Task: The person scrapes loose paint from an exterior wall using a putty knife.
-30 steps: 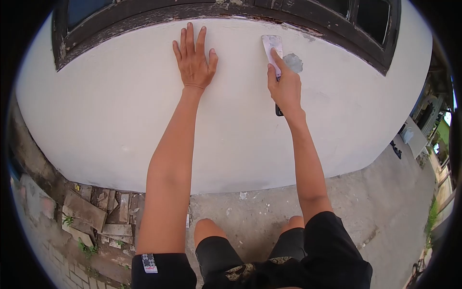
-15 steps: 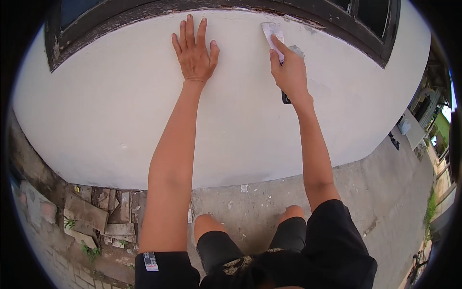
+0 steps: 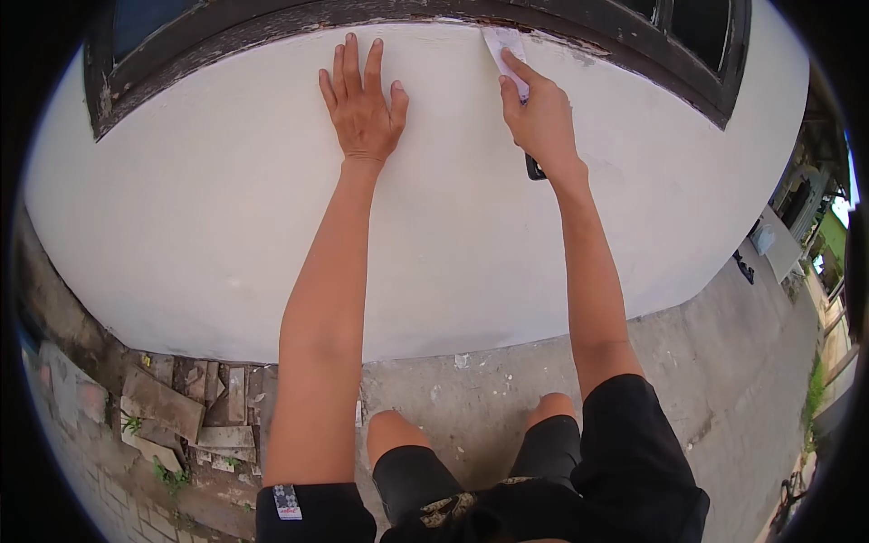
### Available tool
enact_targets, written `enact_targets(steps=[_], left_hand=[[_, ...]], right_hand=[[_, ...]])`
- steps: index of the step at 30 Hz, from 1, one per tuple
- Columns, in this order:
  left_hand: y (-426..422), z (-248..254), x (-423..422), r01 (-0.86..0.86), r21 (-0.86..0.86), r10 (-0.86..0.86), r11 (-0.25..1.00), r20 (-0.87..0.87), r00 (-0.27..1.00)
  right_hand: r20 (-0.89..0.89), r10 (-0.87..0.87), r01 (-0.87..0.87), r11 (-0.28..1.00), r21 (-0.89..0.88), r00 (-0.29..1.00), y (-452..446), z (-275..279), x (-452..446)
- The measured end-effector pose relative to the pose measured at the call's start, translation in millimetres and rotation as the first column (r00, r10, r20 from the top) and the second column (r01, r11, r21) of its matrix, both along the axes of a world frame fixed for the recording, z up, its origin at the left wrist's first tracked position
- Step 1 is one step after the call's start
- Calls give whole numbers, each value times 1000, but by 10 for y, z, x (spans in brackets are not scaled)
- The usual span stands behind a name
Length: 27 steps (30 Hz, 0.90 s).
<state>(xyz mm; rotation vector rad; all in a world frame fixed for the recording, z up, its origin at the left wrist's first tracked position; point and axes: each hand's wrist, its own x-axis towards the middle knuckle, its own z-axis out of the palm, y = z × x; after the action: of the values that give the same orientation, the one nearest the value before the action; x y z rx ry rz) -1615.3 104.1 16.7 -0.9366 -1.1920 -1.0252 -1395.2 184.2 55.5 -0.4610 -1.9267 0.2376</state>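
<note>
My right hand (image 3: 546,113) grips a putty knife (image 3: 509,54) with a whitish, smeared blade. The blade's tip lies at the upper edge of the white wall (image 3: 444,226), right under the dark window frame (image 3: 389,11). Below my palm the black end of the handle sticks out, while the rest of it is hidden in my fingers. Flat against the wall to the left, my left hand (image 3: 365,113) rests with its fingers spread and holds nothing.
Broken boards and tile pieces (image 3: 163,403) lie on the ground at the lower left. A grey concrete floor (image 3: 480,398) with white specks runs along the wall's foot. Dark footwear (image 3: 743,267) and a pale panel (image 3: 775,242) are off to the right. The frame's paint is peeling.
My right hand has moved the putty knife up and slightly left, bringing its blade to the window frame's lower edge. The left hand stays on the wall, nearly unmoved.
</note>
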Motion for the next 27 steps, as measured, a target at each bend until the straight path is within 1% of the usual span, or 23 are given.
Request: enact_targets(steps=[2, 5, 8, 11, 14, 17, 20, 23, 27], left_hand=[[-22, 13, -9, 15, 4, -15, 1000, -3, 1000], [-21, 17, -10, 14, 5, -14, 1000, -2, 1000], [-14, 18, -8, 11, 23, -11, 1000, -9, 1000], [1, 13, -30, 41, 36, -41, 998, -8, 999], [11, 14, -36, 54, 38, -54, 998, -3, 999], [-16, 13, -20, 11, 14, -11, 1000, -4, 1000], [8, 7, -37, 25, 39, -24, 999, -26, 999], [8, 7, -36, 35, 34, -35, 999, -1, 999], [-15, 9, -3, 17, 19, -17, 1000, 5, 1000]], right_hand=[[-4, 14, -14, 998, -60, 1000, -30, 121, -30], [30, -37, 36, 999, 23, 999, -35, -204, 63], [11, -55, 55, 998, 42, 998, -61, -149, 52], [-10, -13, 13, 1000, 25, 1000, -41, 47, 5], [-14, -31, 32, 999, 16, 999, -32, 12, 14], [80, -48, 51, 998, -38, 996, -49, -86, 115], [-7, -2, 3, 1000, 29, 1000, 50, -124, 46], [-14, 5, -5, 999, 37, 1000, 46, -120, 82], [42, -49, 47, 998, 44, 998, 0, -147, 154]])
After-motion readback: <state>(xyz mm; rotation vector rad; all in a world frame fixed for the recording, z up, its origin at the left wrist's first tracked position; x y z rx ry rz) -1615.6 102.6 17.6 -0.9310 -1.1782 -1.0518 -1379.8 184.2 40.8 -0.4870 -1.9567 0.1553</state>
